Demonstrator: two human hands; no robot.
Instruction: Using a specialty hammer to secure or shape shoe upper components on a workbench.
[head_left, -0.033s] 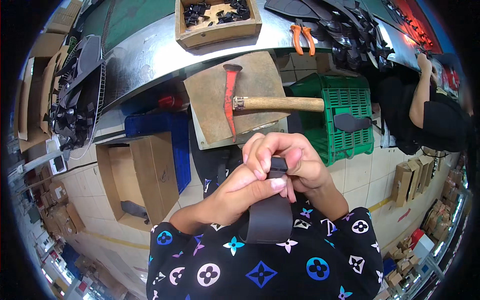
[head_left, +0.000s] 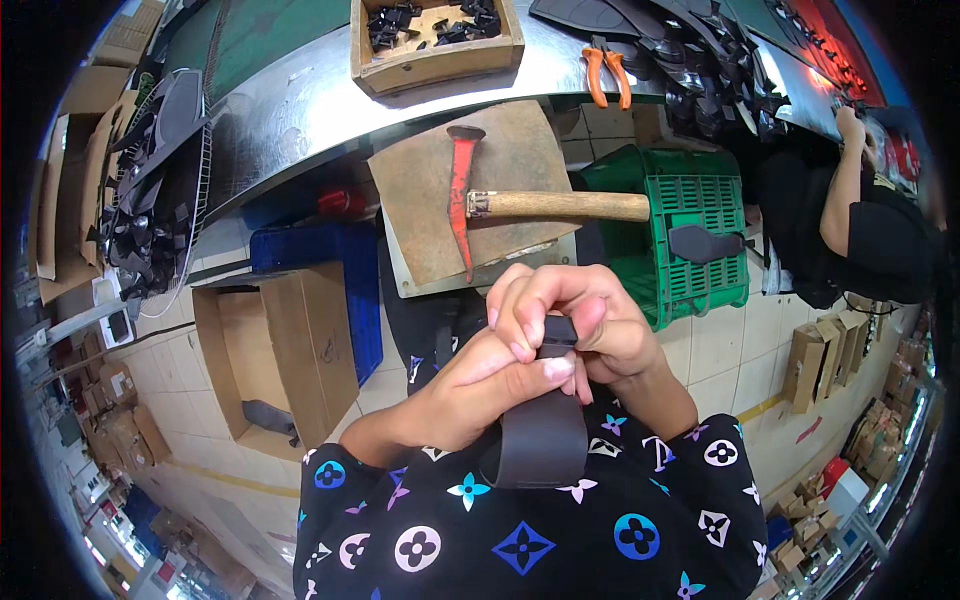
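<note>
Close in front of my body, both hands work on a black shoe sole [head_left: 545, 445], its broad end curving down toward my shirt. A small black block, seemingly its heel [head_left: 558, 332], sticks up between my fingers. My left hand [head_left: 480, 385] is closed round the sole, its thumb pressed just below the block. From the other side, my right hand [head_left: 590, 320] grips the block with bent fingers and thumb. The fingers hide where block and sole meet. Beyond my hands, a hammer [head_left: 550, 205] with a red head and wooden handle lies on a brown board [head_left: 410, 190].
On the metal bench [head_left: 290, 110] stand a wooden box [head_left: 440, 70] of small black parts, orange-handled pliers [head_left: 606, 75] and piled black soles [head_left: 700, 70]. A green crate [head_left: 690, 190] is at right, a cardboard box [head_left: 310, 350] at left. A co-worker [head_left: 860, 230] sits far right.
</note>
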